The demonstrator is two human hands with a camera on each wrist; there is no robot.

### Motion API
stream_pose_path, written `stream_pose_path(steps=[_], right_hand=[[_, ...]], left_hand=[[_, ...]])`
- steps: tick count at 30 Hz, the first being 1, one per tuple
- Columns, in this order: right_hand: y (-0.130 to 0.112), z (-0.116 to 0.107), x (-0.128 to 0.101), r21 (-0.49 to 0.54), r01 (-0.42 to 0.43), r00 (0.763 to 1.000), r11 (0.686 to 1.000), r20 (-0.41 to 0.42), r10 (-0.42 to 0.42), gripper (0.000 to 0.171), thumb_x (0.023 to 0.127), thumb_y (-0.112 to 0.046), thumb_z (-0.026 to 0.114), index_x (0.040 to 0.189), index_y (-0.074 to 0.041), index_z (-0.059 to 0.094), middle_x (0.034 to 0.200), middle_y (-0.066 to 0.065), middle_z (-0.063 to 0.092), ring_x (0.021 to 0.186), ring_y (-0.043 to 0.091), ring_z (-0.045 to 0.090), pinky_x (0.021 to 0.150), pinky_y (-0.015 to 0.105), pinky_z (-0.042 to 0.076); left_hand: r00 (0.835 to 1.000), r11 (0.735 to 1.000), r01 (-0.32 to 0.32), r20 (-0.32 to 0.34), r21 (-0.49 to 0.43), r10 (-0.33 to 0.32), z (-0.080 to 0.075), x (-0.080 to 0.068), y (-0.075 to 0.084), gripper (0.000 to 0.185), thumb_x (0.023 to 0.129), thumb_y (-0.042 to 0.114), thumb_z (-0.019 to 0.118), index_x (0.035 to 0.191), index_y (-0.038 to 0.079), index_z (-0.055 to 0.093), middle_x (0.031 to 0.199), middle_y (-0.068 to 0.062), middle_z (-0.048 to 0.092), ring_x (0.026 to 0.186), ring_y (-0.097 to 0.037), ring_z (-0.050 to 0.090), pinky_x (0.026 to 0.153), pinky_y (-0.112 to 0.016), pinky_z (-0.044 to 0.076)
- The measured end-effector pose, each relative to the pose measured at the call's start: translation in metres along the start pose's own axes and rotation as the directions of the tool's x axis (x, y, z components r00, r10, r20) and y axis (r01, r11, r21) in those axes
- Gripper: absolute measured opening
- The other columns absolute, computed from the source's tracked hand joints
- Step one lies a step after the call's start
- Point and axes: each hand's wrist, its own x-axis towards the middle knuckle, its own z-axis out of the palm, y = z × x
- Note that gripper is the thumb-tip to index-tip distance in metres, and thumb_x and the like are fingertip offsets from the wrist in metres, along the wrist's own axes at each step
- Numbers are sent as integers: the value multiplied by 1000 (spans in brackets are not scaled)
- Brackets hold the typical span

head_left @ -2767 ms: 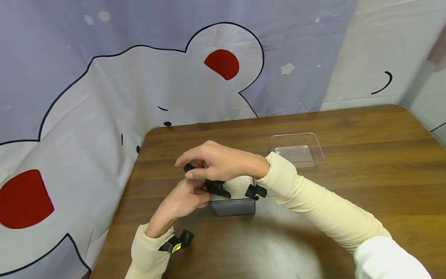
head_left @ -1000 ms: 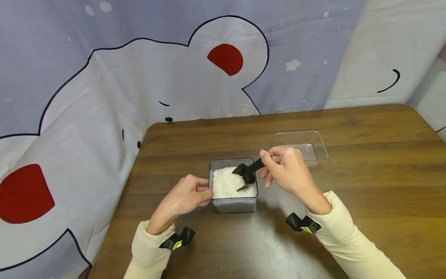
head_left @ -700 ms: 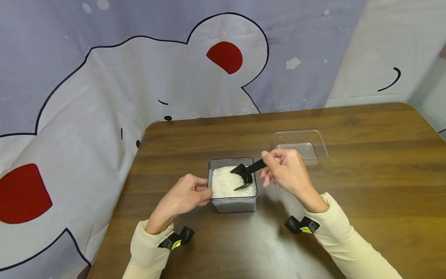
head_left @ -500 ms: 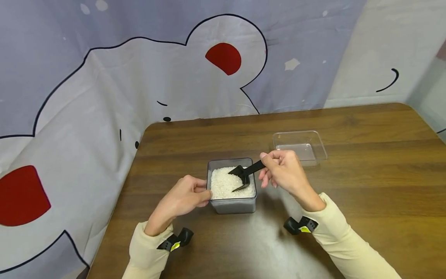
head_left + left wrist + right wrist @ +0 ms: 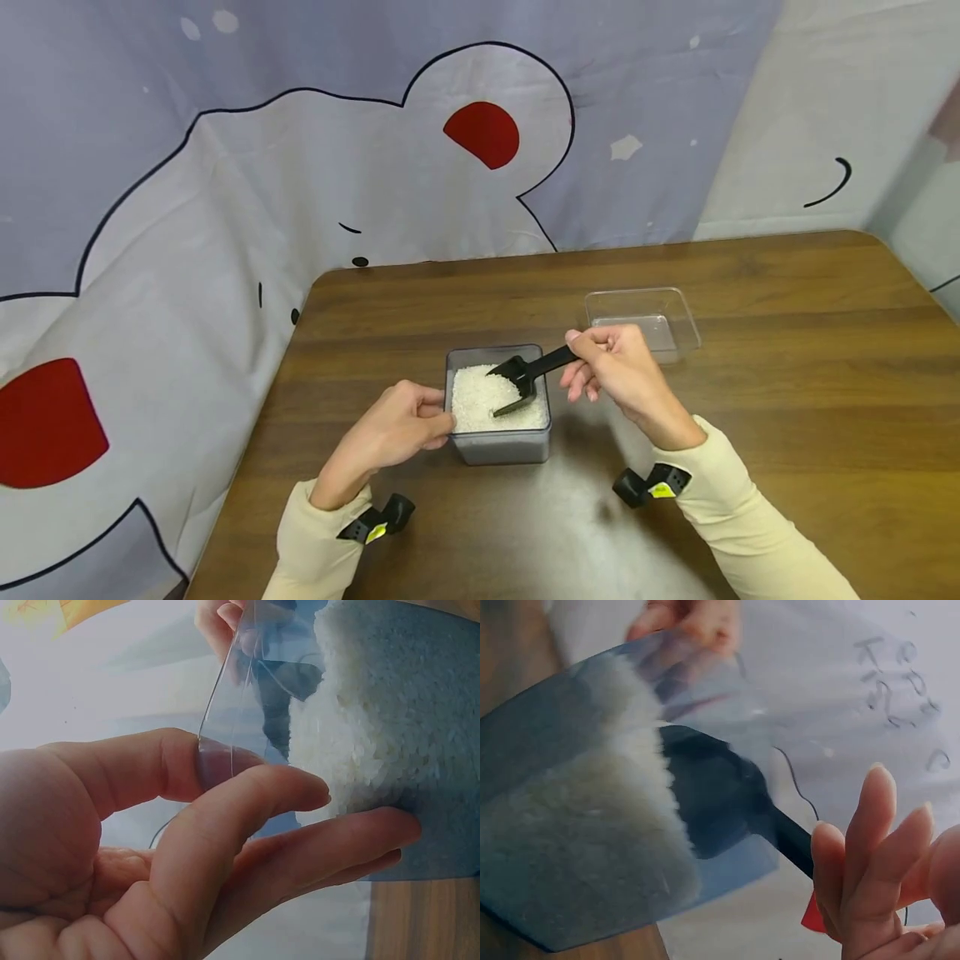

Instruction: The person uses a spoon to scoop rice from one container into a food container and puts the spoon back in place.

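Observation:
A square, see-through grey container (image 5: pixel 502 447) full of white rice (image 5: pixel 480 398) stands mid-table. My left hand (image 5: pixel 397 425) pinches its wall at the near left corner; the left wrist view shows the thumb and fingertips close on the clear wall beside the rice (image 5: pixel 375 705). My right hand (image 5: pixel 626 371) holds a black scoop (image 5: pixel 525 377) by its handle, thumb on top. The scoop slants down to the left over the right rim, its head lying in the rice. Through the container wall in the right wrist view, the scoop head (image 5: pixel 712 787) shows against the grains.
A shallow clear plastic tray (image 5: pixel 678 337) sits behind my right hand, farther back on the wooden table (image 5: pixel 787 375). A printed cloth (image 5: pixel 315 183) hangs along the table's back and left sides. Each wrist carries a small black camera (image 5: pixel 633 487).
My right hand has swung from above my left hand to the container's right side, bringing the scoop into the rice. Lately the scoop head has shifted slightly left. My left hand stays at the corner.

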Motion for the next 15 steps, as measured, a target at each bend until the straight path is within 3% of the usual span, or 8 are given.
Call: stream_pose_path(steps=[9, 15], right_hand=[[-2, -18, 7, 127, -61, 998, 990, 33, 57, 24, 92, -15, 52, 91, 9, 55, 56, 7, 62, 42, 8, 54, 36, 15, 39], [-2, -18, 8, 145, -82, 996, 986, 34, 78, 31, 93, -14, 49, 105, 14, 51, 54, 4, 62, 40, 6, 52, 35, 14, 38]], left_hand=[[1000, 1000, -15, 1, 21, 15, 0, 0, 0, 39, 82, 9, 58, 117, -7, 57, 61, -3, 60, 78, -20, 66, 67, -26, 53], [1000, 999, -26, 4, 29, 26, 0, 1, -2, 31, 81, 9, 58, 109, -4, 62, 53, 4, 47, 74, -15, 65, 59, -21, 47]])
